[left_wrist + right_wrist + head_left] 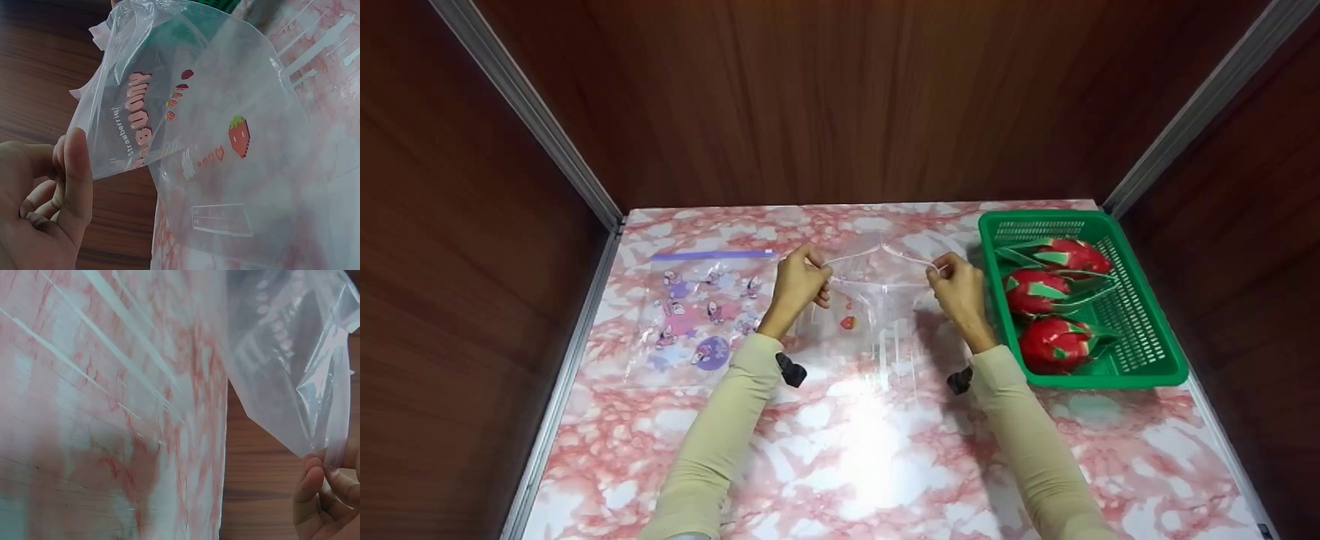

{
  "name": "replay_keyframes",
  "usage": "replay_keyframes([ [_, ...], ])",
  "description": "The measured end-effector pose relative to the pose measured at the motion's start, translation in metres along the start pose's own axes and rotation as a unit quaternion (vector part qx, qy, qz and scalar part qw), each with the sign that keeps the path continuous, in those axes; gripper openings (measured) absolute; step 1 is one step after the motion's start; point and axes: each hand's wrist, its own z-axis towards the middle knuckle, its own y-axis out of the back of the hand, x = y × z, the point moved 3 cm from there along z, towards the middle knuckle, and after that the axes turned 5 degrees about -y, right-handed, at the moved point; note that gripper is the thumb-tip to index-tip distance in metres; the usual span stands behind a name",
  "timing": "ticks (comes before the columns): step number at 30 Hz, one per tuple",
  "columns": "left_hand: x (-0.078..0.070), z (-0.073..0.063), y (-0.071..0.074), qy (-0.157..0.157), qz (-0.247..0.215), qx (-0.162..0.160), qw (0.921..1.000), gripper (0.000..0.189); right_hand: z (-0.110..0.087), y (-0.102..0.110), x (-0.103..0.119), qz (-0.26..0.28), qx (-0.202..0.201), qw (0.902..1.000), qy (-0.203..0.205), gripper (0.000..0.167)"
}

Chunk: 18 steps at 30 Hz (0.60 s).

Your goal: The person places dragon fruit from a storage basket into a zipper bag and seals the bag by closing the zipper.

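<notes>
A clear plastic bag (pixel 855 307) printed with strawberries is held up over the middle of the table, its mouth spread wide between two hands. My left hand (pixel 801 281) pinches the left corner of the mouth between thumb and fingers. The right corner is pinched by my right hand (pixel 958 289). In the left wrist view the bag (pixel 242 185) shows a strawberry, small hearts and pink lettering. From the right wrist, the bag's edge (pixel 337 410) runs down into the fingertips. Nothing shows inside the bag.
At the right stands a green basket (pixel 1144 300) holding three red dragon fruits (pixel 1057 345). A second clear bag (pixel 697 319), with a purple slider and cartoon prints, lies flat at the left. Brown wooden panels (pixel 840 97) enclose the back and sides of the marbled table (pixel 780 465).
</notes>
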Motion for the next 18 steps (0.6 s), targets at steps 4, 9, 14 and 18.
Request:
replay_keyframes([
  [4,-0.001,-0.001,-0.001,0.002,-0.001,-0.001,1.0,0.011,0.001,-0.001,-0.001,0.015,0.018,0.9997,-0.004,0.01],
  [9,-0.002,-0.001,-0.006,0.004,-0.013,0.004,0.9999,0.005,0.001,-0.005,-0.003,0.062,0.044,0.9969,-0.02,0.01],
  [14,-0.003,-0.001,-0.013,0.011,-0.052,0.02,0.9984,0.008,0.0,-0.009,-0.002,0.112,0.067,0.991,-0.028,0.011],
  [18,-0.004,-0.002,-0.019,0.018,-0.085,0.039,0.9954,0.008,-0.001,-0.013,-0.001,0.136,0.08,0.9869,-0.034,0.014],
])
